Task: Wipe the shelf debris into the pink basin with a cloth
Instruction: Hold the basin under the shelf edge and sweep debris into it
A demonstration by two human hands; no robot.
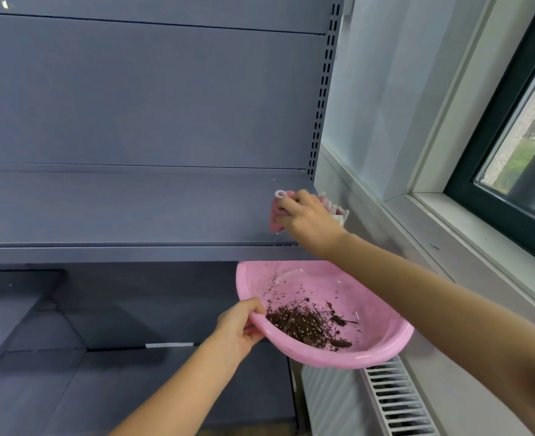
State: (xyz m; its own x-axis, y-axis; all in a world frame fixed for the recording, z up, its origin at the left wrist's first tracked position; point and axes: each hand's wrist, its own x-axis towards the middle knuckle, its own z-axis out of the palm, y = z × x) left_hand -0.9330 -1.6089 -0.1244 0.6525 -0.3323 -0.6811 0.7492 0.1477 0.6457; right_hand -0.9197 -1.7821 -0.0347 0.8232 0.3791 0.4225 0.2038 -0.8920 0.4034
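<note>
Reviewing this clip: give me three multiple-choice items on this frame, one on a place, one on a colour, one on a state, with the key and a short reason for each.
1. Where is the pink basin held?
A. On top of the shelf
B. Just below the shelf's front edge
C. On the window sill

2. What colour is the cloth?
A. Pink
B. Green
C. Black

3. What is inside the basin?
A. Nothing
B. Clear water
C. Dark debris

Key:
1 B: the left hand grips the basin's rim under the front lip of the shelf.
2 A: pink fabric shows around the right hand, which grips it on the shelf.
3 C: brown debris lies heaped in the basin.
</note>
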